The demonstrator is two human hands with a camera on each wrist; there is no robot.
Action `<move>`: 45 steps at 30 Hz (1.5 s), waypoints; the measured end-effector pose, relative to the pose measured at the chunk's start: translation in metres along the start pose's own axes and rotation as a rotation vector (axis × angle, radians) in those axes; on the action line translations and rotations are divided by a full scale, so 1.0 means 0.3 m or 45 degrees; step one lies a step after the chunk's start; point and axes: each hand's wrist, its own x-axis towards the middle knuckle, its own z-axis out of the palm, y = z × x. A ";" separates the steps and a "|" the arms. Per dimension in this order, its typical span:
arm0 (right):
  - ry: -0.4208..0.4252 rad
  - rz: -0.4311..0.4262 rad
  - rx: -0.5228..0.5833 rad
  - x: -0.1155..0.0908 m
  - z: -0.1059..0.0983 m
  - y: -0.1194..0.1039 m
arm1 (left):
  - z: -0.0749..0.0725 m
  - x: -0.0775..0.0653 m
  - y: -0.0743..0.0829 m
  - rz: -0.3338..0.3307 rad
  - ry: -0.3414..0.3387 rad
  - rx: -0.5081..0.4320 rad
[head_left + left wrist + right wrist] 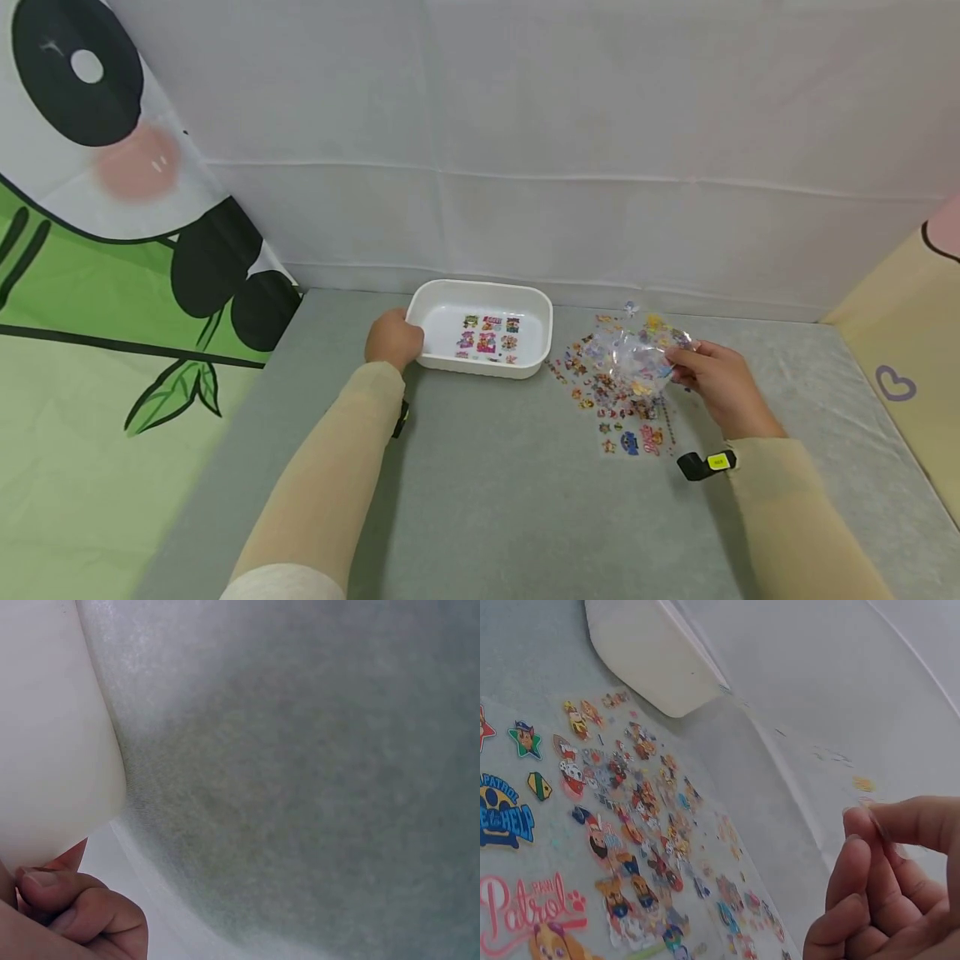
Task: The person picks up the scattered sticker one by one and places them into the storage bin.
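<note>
2 plain beige sleeves are showing: the left sleeve [322, 479] at 7 o'clock, the right sleeve [806, 521] at 4. Whitish cloth [285, 582] is edging the former's lower end. A black left camera [401, 419] is peeking out; a black right camera [693, 467], jutting toward 9 o'clock, is bearing 1 yellow label [719, 461].

Left fingers [408, 337] hold tray [480, 366] — right fingers [682, 359], clear plastic [637, 360].

White backdrop [555, 150]; printed panda [97, 125], perhaps.
</note>
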 end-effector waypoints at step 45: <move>-0.089 0.007 -0.297 0.187 0.404 -0.149 | 0.008 0.014 -0.005 -0.017 -0.003 0.009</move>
